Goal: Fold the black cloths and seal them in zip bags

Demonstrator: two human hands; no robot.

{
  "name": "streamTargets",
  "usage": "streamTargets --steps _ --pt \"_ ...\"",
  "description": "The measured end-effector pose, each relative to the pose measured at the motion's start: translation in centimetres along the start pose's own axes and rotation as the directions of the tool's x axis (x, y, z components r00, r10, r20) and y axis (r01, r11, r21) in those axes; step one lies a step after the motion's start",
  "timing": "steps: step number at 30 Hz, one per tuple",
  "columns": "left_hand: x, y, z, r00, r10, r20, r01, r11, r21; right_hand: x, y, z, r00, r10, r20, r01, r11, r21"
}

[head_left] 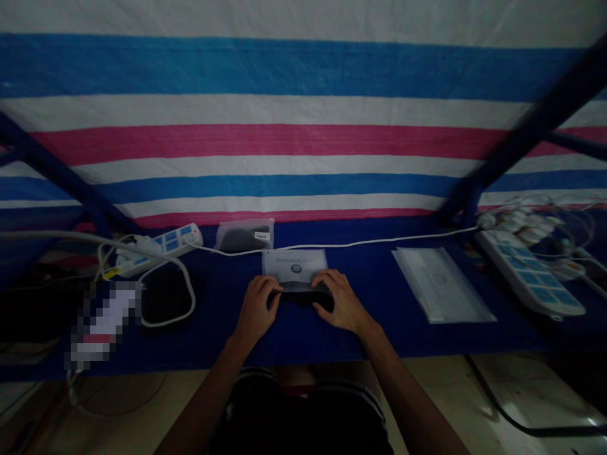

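My left hand [256,306] and my right hand [342,302] both grip the ends of a flat black case [301,294] lying on the blue table top [379,335]. Its exact kind is hard to tell in the dim light. Directly behind it lies a white printed card or sleeve [294,265], its near edge partly hidden by the case and my fingers. Farther back is a clear zip bag [244,236] holding a dark item.
A white cable [332,246] runs along the table's back. White power strips [165,246] [526,272] sit at both sides, the right with bundled cords. A clear plastic sleeve [441,284] lies right; a black pad [165,296] and a blurred item [104,322] lie left. A striped tarp hangs behind.
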State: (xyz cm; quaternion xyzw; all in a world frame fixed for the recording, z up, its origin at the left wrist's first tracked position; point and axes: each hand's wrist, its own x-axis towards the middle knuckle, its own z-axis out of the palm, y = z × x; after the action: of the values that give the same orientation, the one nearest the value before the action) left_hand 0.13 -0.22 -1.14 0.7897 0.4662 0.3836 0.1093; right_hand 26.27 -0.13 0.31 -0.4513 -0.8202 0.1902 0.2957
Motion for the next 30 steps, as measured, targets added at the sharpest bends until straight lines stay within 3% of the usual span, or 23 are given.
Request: streamTargets --steps 17,30 --pt "0.0 0.0 0.0 0.997 0.057 -0.047 -0.057 0.998 -0.018 -0.3 1.5 1.6 0.985 0.087 -0.148 -0.06 0.983 0.176" --pt "0.0 0.6 0.0 0.997 0.064 -0.046 -0.071 0.985 -0.16 -0.1 1.3 1.4 0.981 0.162 -0.106 -0.143 0.974 0.174"
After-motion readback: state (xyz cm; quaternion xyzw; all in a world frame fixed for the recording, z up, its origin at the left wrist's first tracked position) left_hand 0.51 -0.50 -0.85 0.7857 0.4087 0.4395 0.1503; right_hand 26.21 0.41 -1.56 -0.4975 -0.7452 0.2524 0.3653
